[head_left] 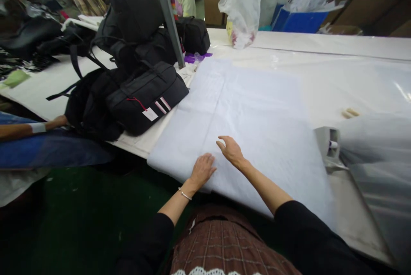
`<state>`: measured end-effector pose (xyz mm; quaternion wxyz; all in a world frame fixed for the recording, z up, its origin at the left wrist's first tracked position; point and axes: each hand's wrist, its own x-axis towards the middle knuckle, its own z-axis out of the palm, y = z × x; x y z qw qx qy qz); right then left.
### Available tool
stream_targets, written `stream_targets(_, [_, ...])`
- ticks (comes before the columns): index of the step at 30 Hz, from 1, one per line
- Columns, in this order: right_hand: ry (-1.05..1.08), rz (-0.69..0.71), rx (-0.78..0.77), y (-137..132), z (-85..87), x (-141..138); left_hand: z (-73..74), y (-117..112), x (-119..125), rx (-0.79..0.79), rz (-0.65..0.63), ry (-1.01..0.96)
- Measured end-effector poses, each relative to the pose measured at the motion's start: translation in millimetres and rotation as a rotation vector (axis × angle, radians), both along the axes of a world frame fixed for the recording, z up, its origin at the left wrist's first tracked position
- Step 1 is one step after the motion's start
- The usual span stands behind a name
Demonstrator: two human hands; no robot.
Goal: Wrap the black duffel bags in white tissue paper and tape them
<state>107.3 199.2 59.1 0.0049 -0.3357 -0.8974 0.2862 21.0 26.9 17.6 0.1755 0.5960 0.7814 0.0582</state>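
Note:
A translucent white plastic sheet (263,104) lies spread over the table, its near edge hanging at the front. My left hand (203,170) rests on the sheet close to that edge, palm down with the fingers stretched out. Just to its right and farther in, my right hand (231,151) is over the sheet, thumb and forefinger apart and nothing visible between them. Whether it touches the plastic I cannot tell. Left of the sheet sits a black bag (144,97) with striped trim and a white tag (150,114) on a red cord.
More black bags (135,10) are piled behind, beside a metal post (168,16). A co-worker's hand (60,122) touches the pile's left side. A grey tape dispenser (328,144) and clear plastic (379,151) are at right. A plastic bag (244,5) and blue box (298,20) stand behind.

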Motion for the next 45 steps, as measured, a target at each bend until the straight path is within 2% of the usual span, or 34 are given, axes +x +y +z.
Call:
stream_targets(3, [0.150,-0.004,0.116,43,2.2,-34,-27.1,12,3,0.129,-0.069,0.085])
stream_targets(6, [0.226,-0.017,0.232,79,-13.1,-64,-55.3,8,6,0.192,-0.116,0.143])
stream_targets(8, [0.229,-0.025,0.290,96,-34.9,-74,-68.6,-1,7,0.205,-0.129,0.158])
stream_targets(10, [0.215,-0.016,0.345,105,-64.2,-73,-76.8,-9,8,0.216,-0.125,0.165])
stream_targets(13, [0.158,0.033,0.410,111,-109.6,-60,-82.5,-15,9,0.215,-0.119,0.164])
stream_targets(16, [0.128,0.026,0.465,112,-134.4,-48,-82.7,-14,11,0.203,-0.132,0.146])
stream_targets(18, [0.130,0.030,0.477,111,-136.2,-45,-81.3,-13,12,0.202,-0.129,0.140])
stream_targets(25, [0.120,0.049,0.454,109,-126.6,-45,-81.6,-10,17,0.205,-0.114,0.129])
stream_targets(28, [0.035,0.060,0.378,117,-121.6,-47,-81.6,-8,16,0.206,-0.110,0.119])
stream_targets(31, [-0.025,0.042,0.281,121,-107.6,-45,-76.6,-6,15,0.211,-0.097,0.124])
stream_targets(33, [0.022,0.037,0.305,112,-96.7,-37,-70.5,-6,15,0.227,-0.086,0.118])
stream_targets(36, [0.091,0.088,0.372,84,-89.3,-12,-59.9,-6,16,0.246,-0.062,0.054])
stream_targets(39, [0.025,0.178,0.342,53,-95.6,18,-46.3,-1,9,0.244,-0.053,-0.075])
stream_targets(41, [-0.045,0.212,0.292,38,-101.1,36,-31.5,6,-14,0.279,-0.020,-0.121])
stream_targets(42, [-0.072,0.184,0.271,31,-102.6,42,-21.3,10,-34,0.318,0.016,-0.109])
stream_targets(43, [-0.092,0.132,0.254,25,-102.9,45,-8.9,16,-60,0.368,0.074,-0.076])
stream_targets(45, [-0.114,0.025,0.188,13,-100.5,42,23.2,25,-128,0.481,0.207,0.031])
